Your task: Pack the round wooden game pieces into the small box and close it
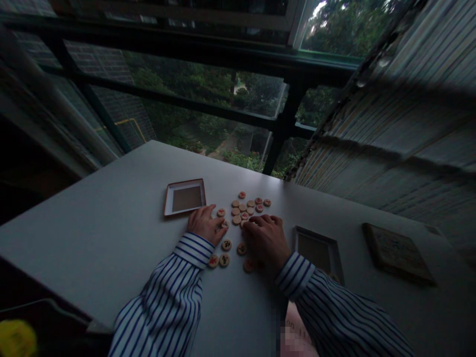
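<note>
Round wooden pieces, some with red or black characters and some plain side up, lie on the white table (134, 198). My left hand (204, 223) has its thumb at a black-marked piece (225, 224), its fingers spread, just below a red-marked piece (221, 212). My right hand (266, 238) is over the right side of the cluster, fingertips at a plain-looking piece (243, 224) partly hidden by them. Nearer to me, between my forearms, lie a black-marked piece (224, 260) and a red-marked piece (213, 261).
An open box half (166, 201) stands behind my left hand. Another shallow tray (336, 253), partly behind my right sleeve, and a dark flat box (397, 253) are at the right. Window bars and a curtain border the table's far side.
</note>
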Tool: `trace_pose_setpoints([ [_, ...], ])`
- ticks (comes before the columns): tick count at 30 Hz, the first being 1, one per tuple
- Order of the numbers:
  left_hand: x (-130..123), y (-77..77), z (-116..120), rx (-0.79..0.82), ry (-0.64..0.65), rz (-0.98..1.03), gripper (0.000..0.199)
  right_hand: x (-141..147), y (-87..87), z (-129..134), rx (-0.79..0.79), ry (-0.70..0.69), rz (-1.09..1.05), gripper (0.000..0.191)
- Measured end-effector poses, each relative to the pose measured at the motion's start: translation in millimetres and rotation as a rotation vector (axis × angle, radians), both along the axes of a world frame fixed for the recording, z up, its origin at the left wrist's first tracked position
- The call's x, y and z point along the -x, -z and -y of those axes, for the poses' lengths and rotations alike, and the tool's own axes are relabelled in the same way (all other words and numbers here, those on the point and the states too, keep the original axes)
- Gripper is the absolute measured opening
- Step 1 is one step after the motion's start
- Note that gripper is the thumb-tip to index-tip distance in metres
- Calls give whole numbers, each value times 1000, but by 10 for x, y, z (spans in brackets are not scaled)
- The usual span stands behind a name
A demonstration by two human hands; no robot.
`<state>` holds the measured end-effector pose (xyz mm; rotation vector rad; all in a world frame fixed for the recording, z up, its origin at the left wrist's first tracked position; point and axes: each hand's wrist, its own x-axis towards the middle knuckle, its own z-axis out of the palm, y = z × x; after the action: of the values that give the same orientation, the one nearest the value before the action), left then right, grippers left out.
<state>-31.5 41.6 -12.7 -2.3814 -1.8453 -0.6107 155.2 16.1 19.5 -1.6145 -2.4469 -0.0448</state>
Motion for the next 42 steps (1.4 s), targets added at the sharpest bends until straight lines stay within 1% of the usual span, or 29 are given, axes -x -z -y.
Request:
trace_pose_setpoints([
  [5, 47, 6, -29, 79, 40, -16, 29, -2, -6, -10, 4, -24, -17, 20],
  [7, 60, 14, -39, 78, 50, -13, 33, 1, -9, -15, 6, -27, -30, 19],
  [13, 43, 25, -46, -8, 98, 44, 32, 11, -6, -31, 11, -22, -39, 19],
  [16, 6, 15, -34, -74, 139, 111, 28, -1, -13, -32, 2, -23, -55, 19],
  [18, -24, 5, -27, -113, 178, 175, 25, -15, -23, -33, -9, -24, -102, 18],
  [21, -69, -17, -21, -149, 272, 271, 25, -36, -36, -38, -12, 2, -248, 17],
  [24, -112, -52, -12, -178, 368, 349, 28, -50, -42, -49, 52, 24, -500, 19],
  [28, -168, -109, 19, -212, 428, 398, 33, -53, -62, -69, 285, 8, -887, 24],
  [30, -190, -134, 36, -233, 429, 409, 33, -47, -86, -77, 400, -3, -1039, 25],
  [32, -204, -153, 49, -260, 424, 409, 33, -38, -115, -79, 473, 4, -1149, 26],
  [36, -213, -176, 58, -299, 422, 402, 30, -22, -156, -69, 539, 25, -1248, 25],
  [42, -227, -203, 72, -301, 417, 412, 25, -23, -149, -63, 551, 13, -1227, 25],
])
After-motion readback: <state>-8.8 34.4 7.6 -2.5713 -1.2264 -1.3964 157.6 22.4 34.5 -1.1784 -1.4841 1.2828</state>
